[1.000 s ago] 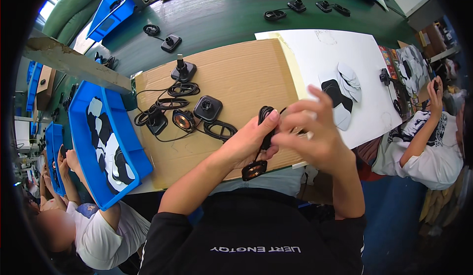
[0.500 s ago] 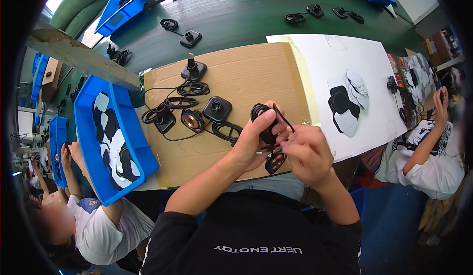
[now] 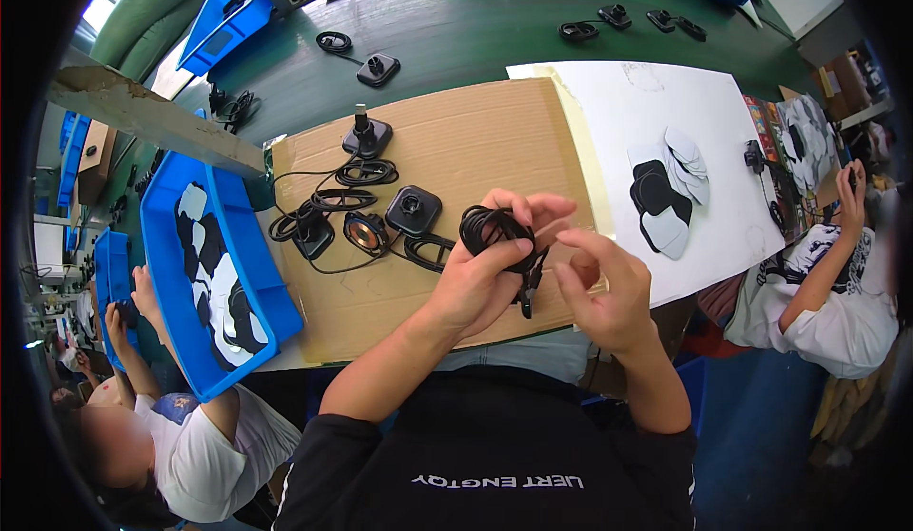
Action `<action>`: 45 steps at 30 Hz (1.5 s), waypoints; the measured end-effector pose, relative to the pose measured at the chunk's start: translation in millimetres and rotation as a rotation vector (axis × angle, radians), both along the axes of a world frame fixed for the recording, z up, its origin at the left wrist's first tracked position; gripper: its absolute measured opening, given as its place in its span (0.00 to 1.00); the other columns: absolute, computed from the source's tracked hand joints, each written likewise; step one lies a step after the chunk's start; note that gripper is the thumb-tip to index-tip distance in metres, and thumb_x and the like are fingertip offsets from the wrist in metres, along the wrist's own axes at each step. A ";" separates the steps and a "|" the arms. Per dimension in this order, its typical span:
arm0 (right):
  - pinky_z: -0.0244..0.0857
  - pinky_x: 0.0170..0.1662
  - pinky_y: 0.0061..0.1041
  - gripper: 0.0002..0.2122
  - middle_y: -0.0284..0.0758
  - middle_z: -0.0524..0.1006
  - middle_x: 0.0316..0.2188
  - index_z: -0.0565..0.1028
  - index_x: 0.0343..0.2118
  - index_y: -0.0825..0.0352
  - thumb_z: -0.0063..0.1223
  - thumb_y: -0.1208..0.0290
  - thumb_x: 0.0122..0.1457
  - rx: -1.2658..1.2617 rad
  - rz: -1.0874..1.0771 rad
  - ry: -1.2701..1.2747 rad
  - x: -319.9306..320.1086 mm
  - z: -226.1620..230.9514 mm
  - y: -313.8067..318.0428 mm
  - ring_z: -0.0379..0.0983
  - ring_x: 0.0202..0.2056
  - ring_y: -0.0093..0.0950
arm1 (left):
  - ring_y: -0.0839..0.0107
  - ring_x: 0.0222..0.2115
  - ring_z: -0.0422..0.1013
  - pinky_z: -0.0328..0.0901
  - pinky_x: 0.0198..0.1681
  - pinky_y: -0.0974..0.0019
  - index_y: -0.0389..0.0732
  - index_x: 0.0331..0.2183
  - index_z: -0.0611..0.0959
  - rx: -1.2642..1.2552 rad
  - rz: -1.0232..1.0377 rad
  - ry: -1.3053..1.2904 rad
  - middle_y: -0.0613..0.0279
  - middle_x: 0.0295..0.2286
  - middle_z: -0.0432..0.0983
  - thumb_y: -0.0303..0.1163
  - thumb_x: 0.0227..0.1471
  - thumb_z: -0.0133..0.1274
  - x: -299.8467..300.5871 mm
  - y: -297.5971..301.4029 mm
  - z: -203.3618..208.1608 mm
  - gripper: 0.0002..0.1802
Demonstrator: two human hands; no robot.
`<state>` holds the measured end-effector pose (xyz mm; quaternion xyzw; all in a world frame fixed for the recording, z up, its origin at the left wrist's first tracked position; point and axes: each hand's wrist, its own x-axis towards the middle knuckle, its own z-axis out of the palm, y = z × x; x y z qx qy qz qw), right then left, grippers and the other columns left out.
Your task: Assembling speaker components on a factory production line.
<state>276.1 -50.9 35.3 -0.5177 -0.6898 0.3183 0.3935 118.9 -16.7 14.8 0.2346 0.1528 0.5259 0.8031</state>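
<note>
My left hand (image 3: 475, 279) is closed around a coiled black cable (image 3: 487, 227). Below the coil hangs a dark end piece (image 3: 526, 303), too small to identify. Just to the right, my right hand (image 3: 609, 289) has its fingers bent and apart, with nothing visible between them. On the cardboard sheet (image 3: 475, 132) left of my hands lie a square black base with a round socket (image 3: 414, 210), a round part with a copper-coloured centre (image 3: 364, 233) and several looped cables (image 3: 366, 172). Behind them, another square base (image 3: 367, 137) has a plug standing upright on it.
A blue bin (image 3: 276, 317) with black and white pads stands at the left, below a post (image 3: 157, 117). Black and white pads (image 3: 663, 203) lie on the white sheet (image 3: 590, 103). More cabled bases (image 3: 378, 70) sit on the green table (image 3: 475, 27). People work at both sides.
My right hand has come away from the cable, and its fingers have spread. My left hand's fingers have opened out somewhat around the coil. The round part below my hands is out of sight.
</note>
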 end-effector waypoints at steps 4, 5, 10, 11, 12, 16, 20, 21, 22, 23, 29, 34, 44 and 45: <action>0.60 0.25 0.20 0.10 0.33 0.73 0.26 0.74 0.32 0.68 0.55 0.85 0.44 -0.204 -0.033 0.090 -8.3 -4.8 3.5 0.64 0.24 0.23 | 0.52 0.56 0.59 0.54 0.60 0.56 0.42 0.33 0.70 0.008 -0.017 -0.010 0.43 0.45 0.70 0.17 0.46 0.40 0.8 -2.0 -4.4 0.12; 0.60 0.25 0.19 0.10 0.32 0.73 0.25 0.75 0.32 0.68 0.56 0.85 0.44 -0.270 -0.042 0.120 -8.9 -5.4 4.2 0.64 0.23 0.23 | 0.50 0.58 0.57 0.53 0.61 0.55 0.42 0.33 0.70 0.012 -0.021 -0.014 0.41 0.47 0.69 0.17 0.45 0.40 0.5 -1.9 -4.7 0.11; 0.62 0.27 0.20 0.10 0.34 0.75 0.31 0.74 0.32 0.66 0.55 0.85 0.45 0.469 -0.105 -0.361 1.7 -7.3 3.9 0.66 0.26 0.23 | 0.52 0.48 0.68 0.65 0.50 0.60 0.40 0.32 0.70 -0.076 -0.120 0.131 0.42 0.41 0.72 0.17 0.44 0.42 -7.6 3.7 2.2 0.11; 0.62 0.27 0.20 0.10 0.34 0.75 0.31 0.74 0.32 0.66 0.55 0.85 0.45 0.465 -0.099 -0.361 2.9 -6.6 4.4 0.66 0.26 0.23 | 0.52 0.48 0.68 0.65 0.50 0.60 0.40 0.32 0.70 -0.081 -0.115 0.130 0.42 0.41 0.72 0.17 0.44 0.42 -10.8 3.7 3.1 0.11; 0.62 0.28 0.20 0.10 0.35 0.75 0.32 0.75 0.32 0.66 0.55 0.85 0.45 0.558 0.009 -0.381 4.3 -3.7 6.7 0.66 0.27 0.24 | 0.57 0.42 0.69 0.65 0.43 0.64 0.40 0.32 0.70 -0.129 -0.217 0.203 0.44 0.38 0.72 0.18 0.44 0.42 -14.3 4.3 4.1 0.09; 0.64 0.30 0.21 0.10 0.35 0.76 0.36 0.75 0.33 0.65 0.57 0.83 0.46 0.827 0.350 -0.430 10.4 6.3 14.9 0.67 0.29 0.26 | 0.70 0.24 0.69 0.65 0.22 0.76 0.39 0.31 0.71 -0.284 -0.522 0.409 0.51 0.28 0.73 0.22 0.47 0.43 -21.3 7.7 2.4 0.06; 0.65 0.33 0.24 0.07 0.35 0.76 0.36 0.77 0.29 0.65 0.60 0.79 0.45 0.254 0.345 0.197 17.3 7.9 16.7 0.67 0.29 0.27 | 0.80 0.15 0.58 0.46 0.09 0.81 0.40 0.28 0.72 -0.439 -0.837 0.083 0.60 0.19 0.68 0.29 0.49 0.45 -16.2 11.6 -19.0 0.04; 0.65 0.33 0.24 0.07 0.35 0.76 0.36 0.77 0.29 0.65 0.60 0.79 0.45 0.250 0.350 0.196 18.7 8.8 20.1 0.67 0.29 0.27 | 0.80 0.15 0.58 0.46 0.09 0.81 0.40 0.28 0.72 -0.440 -0.833 0.078 0.60 0.19 0.68 0.29 0.49 0.45 -15.8 11.9 -20.6 0.04; 0.65 0.33 0.23 0.07 0.35 0.75 0.35 0.77 0.30 0.66 0.61 0.78 0.45 0.297 0.368 0.108 20.1 9.9 24.5 0.68 0.30 0.27 | 0.79 0.15 0.57 0.45 0.09 0.81 0.40 0.29 0.72 -0.454 -0.845 0.028 0.59 0.20 0.68 0.29 0.49 0.44 -15.3 12.0 -22.1 0.04; 0.65 0.33 0.23 0.07 0.34 0.75 0.34 0.77 0.30 0.66 0.61 0.77 0.46 0.344 0.384 0.020 21.4 10.9 29.0 0.68 0.30 0.27 | 0.79 0.15 0.57 0.44 0.10 0.81 0.39 0.29 0.72 -0.467 -0.857 -0.022 0.58 0.21 0.68 0.29 0.50 0.44 -14.9 11.8 -23.3 0.05; 0.63 0.30 0.20 0.05 0.33 0.73 0.31 0.77 0.28 0.67 0.62 0.77 0.47 0.381 0.395 -0.189 25.7 4.5 30.4 0.67 0.27 0.24 | 0.77 0.15 0.57 0.43 0.10 0.81 0.38 0.32 0.71 -0.513 -0.932 -0.139 0.58 0.21 0.67 0.32 0.52 0.43 -11.5 12.5 -26.2 0.08; 0.60 0.26 0.17 0.06 0.32 0.72 0.28 0.77 0.30 0.67 0.61 0.80 0.48 0.013 0.434 -0.069 37.0 13.5 28.5 0.64 0.23 0.21 | 0.81 0.14 0.56 0.43 0.09 0.82 0.41 0.31 0.72 -0.421 -0.708 0.100 0.64 0.17 0.65 0.38 0.54 0.45 -8.7 11.2 -7.2 0.10; 0.61 0.27 0.16 0.13 0.34 0.72 0.32 0.74 0.38 0.68 0.58 0.84 0.48 -0.296 0.080 0.330 22.4 7.2 2.4 0.63 0.21 0.21 | 0.84 0.14 0.57 0.45 0.09 0.84 0.41 0.31 0.71 -0.138 -0.526 0.322 0.66 0.16 0.63 0.49 0.58 0.48 -2.6 4.1 3.8 0.19; 0.62 0.27 0.16 0.15 0.35 0.72 0.33 0.74 0.39 0.68 0.58 0.85 0.47 -0.288 0.071 0.414 21.7 5.6 1.6 0.63 0.21 0.21 | 0.85 0.14 0.57 0.46 0.09 0.84 0.41 0.32 0.71 -0.093 -0.528 0.347 0.66 0.16 0.63 0.51 0.58 0.47 -2.8 4.0 5.5 0.21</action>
